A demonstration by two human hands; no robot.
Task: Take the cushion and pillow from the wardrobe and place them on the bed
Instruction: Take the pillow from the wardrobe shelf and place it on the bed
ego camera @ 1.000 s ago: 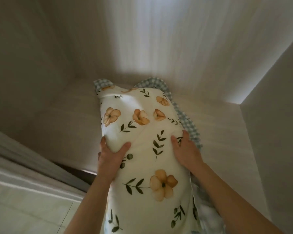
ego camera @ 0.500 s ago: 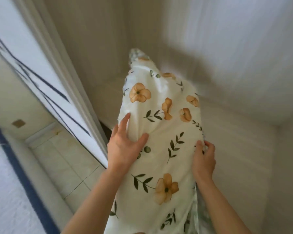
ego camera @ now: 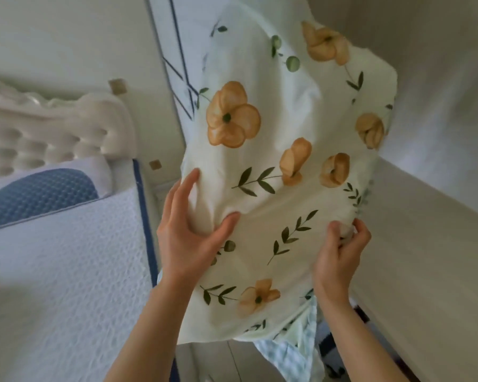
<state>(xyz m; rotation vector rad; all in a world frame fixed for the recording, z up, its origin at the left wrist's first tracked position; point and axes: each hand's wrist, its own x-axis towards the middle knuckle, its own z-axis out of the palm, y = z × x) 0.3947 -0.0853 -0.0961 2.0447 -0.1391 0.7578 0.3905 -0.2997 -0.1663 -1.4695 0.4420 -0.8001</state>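
Observation:
A white pillow (ego camera: 282, 166) printed with orange flowers and green leaves hangs upright in the air in front of me, with a blue checked underside showing at its lower edge. My left hand (ego camera: 189, 232) grips its left side, fingers spread into the fabric. My right hand (ego camera: 341, 252) pinches its right edge. The bed (ego camera: 66, 271) with a white textured cover lies to the left, below the pillow. The wardrobe shelf (ego camera: 425, 230) is at the right, behind the pillow. No separate cushion is in sight.
A blue and white pillow (ego camera: 39, 194) rests at the head of the bed against a tufted cream headboard (ego camera: 53, 133). The wardrobe door (ego camera: 177, 64), with dark blue lines, stands behind the pillow. Tiled floor (ego camera: 218, 362) shows between bed and wardrobe.
The pillow has come off the wardrobe shelf and swung left and up with both hands on it. My view has turned left, so the bed is now in sight.

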